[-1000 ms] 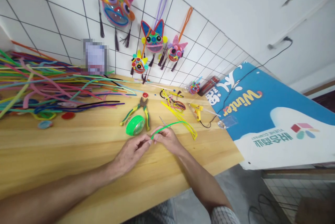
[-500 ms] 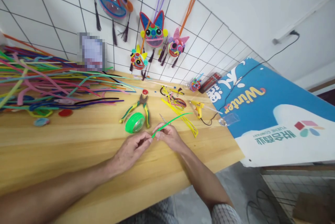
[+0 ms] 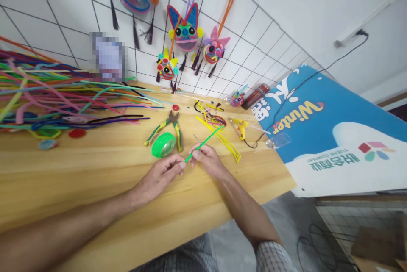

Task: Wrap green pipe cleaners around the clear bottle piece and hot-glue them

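A green pipe cleaner [image 3: 208, 138] runs between my two hands and sticks out up and to the right. My left hand [image 3: 167, 170] pinches its lower end between thumb and fingers. My right hand [image 3: 205, 158] grips it a little further along. A thin pointed tool tip [image 3: 196, 138], its kind unclear, shows just behind the right hand. Just beyond my left hand rests a clear ball wrapped in green pipe cleaner [image 3: 163, 145]. Pliers [image 3: 171, 126] with yellow-green handles lie spread behind the ball.
Many coloured pipe cleaners [image 3: 63, 94] lie heaped at the left. Bent yellow pipe cleaners [image 3: 227, 145] and a yellow glue gun [image 3: 241, 128] with its cord lie to the right. Decorated animal-face ornaments [image 3: 186, 34] hang on the wall grid. A blue board [image 3: 295, 98] stands beyond the table's right edge.
My hands are slightly further apart along the green pipe cleaner. The piece looks straighter, and less of it sticks out past my right hand. The view has shifted slightly.
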Demonstrator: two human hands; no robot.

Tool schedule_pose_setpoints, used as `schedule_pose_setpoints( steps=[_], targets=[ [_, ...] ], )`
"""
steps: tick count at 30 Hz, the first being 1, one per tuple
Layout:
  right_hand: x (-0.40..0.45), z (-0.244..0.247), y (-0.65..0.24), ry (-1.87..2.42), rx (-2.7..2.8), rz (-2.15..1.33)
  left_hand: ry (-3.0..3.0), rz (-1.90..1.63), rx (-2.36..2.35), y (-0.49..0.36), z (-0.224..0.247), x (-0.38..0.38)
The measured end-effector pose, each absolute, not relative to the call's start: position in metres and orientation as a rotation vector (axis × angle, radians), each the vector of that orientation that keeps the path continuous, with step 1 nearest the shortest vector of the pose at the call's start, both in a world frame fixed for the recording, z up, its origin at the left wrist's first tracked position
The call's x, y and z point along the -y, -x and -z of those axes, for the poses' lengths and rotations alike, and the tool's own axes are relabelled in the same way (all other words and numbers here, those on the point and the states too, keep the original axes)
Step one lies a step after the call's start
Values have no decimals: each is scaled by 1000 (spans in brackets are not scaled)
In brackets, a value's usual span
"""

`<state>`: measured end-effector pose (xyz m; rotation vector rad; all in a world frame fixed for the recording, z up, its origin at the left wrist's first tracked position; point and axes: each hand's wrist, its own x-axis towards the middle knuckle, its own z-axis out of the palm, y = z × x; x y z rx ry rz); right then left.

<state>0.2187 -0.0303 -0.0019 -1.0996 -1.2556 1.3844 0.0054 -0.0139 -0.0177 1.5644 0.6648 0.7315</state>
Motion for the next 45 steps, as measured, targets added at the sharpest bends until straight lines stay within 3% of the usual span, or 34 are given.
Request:
schedule_pose_setpoints(
  steps=[18, 45],
  targets=[
    [27, 8, -218, 1148, 1089, -1251, -1020, -660, -583, -15, 22, 15],
    [30, 6, -217, 1119, 1157, -1335, -1272, -651, -674, -11, 13, 18]
  ],
)
